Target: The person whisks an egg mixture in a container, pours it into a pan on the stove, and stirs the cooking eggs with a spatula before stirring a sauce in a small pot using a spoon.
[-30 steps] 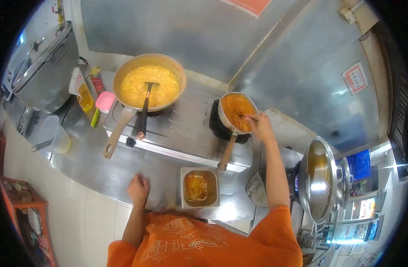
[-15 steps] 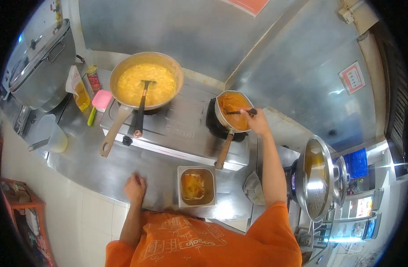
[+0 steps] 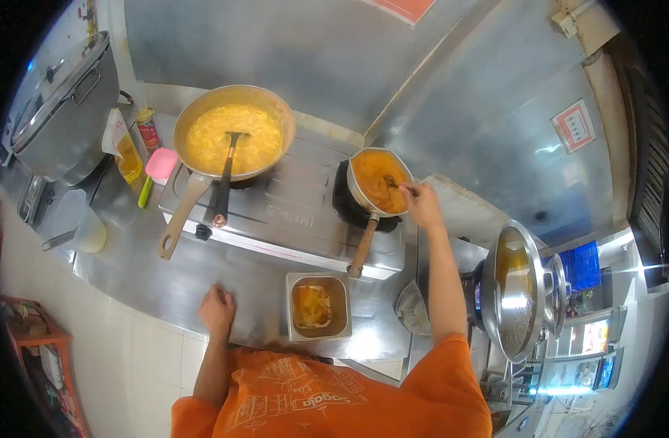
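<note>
My right hand [image 3: 423, 204] is closed on a dark-handled utensil [image 3: 403, 186] whose lower end sits in the orange sauce of a small saucepan [image 3: 378, 182]. This saucepan stands on the right burner, its wooden handle towards me. My left hand [image 3: 217, 308] rests, fingers curled, on the steel counter [image 3: 258, 314] near its front edge; nothing shows in it. On the left burner a large pan [image 3: 234, 135] holds a yellow, lumpy mixture, with a black-handled utensil [image 3: 224, 182] leaning in it. A square metal container [image 3: 319, 306] with orange-yellow residue stands in front of the stove.
Left of the stove [image 3: 276, 226] are a pink item [image 3: 161, 165], a can [image 3: 148, 130], an oil pouch [image 3: 125, 150], a plastic jug [image 3: 79, 223] and a big lidded pot [image 3: 68, 109]. At the right are a grey cloth-like item [image 3: 413, 308] and a large metal pan [image 3: 515, 292].
My right hand has shifted slightly, and the utensil in it has moved within the sauce and stands more steeply. The whole view has slid a little. My left hand stays on the counter.
</note>
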`<state>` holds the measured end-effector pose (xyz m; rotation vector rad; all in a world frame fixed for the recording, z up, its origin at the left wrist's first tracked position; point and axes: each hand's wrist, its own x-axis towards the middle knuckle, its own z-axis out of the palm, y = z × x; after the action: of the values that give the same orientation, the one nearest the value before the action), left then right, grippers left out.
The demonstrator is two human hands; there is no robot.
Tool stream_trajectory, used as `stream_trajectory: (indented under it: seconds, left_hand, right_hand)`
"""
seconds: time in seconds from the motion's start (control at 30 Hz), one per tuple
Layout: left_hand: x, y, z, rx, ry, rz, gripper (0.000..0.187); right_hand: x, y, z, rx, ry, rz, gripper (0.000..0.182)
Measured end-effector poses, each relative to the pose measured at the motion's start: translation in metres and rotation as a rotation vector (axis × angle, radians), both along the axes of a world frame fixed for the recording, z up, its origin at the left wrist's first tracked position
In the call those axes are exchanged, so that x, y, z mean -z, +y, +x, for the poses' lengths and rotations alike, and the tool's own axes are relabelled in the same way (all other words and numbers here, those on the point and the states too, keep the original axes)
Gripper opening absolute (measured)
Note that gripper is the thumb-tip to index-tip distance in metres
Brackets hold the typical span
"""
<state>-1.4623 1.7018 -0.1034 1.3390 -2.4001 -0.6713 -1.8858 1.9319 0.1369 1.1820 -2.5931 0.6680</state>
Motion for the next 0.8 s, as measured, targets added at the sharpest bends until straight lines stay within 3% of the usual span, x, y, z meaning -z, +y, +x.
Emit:
stream_trajectory:
  seconds: [0.13,0.27,0.33,0.47,0.53,0.57,0.8]
  left_hand:
    - [-0.007,0.001,-0.001,-0.006,-0.020,-0.004,0.016]
    - [-0.003,0.001,0.000,-0.005,-0.001,-0.020,0.017]
    - [-0.001,0.001,0.000,-0.001,0.007,0.007,0.017]
    - [0.001,0.001,0.001,0.004,0.027,-0.001,0.018]
    - [0.006,0.001,0.002,0.020,0.012,-0.043,0.018]
    - [0.003,0.001,0.001,0.022,0.013,-0.042,0.018]
    - [0.004,0.000,-0.001,0.009,-0.026,-0.036,0.019]
  right_hand:
    - [0.023,-0.012,-0.030,0.153,-0.151,-0.333,0.023]
    - [0.020,-0.020,-0.030,0.118,-0.215,-0.353,0.025]
    - [0.014,-0.021,-0.027,0.155,-0.354,-0.192,0.027]
    - [-0.001,-0.018,-0.008,-0.034,-0.410,-0.279,0.024]
    - [-0.025,-0.013,0.006,-0.025,-0.428,-0.001,0.022]
    - [-0.038,-0.011,0.016,-0.022,-0.427,-0.001,0.022]
    - [-0.083,0.003,0.033,0.023,-0.161,0.057,0.023]
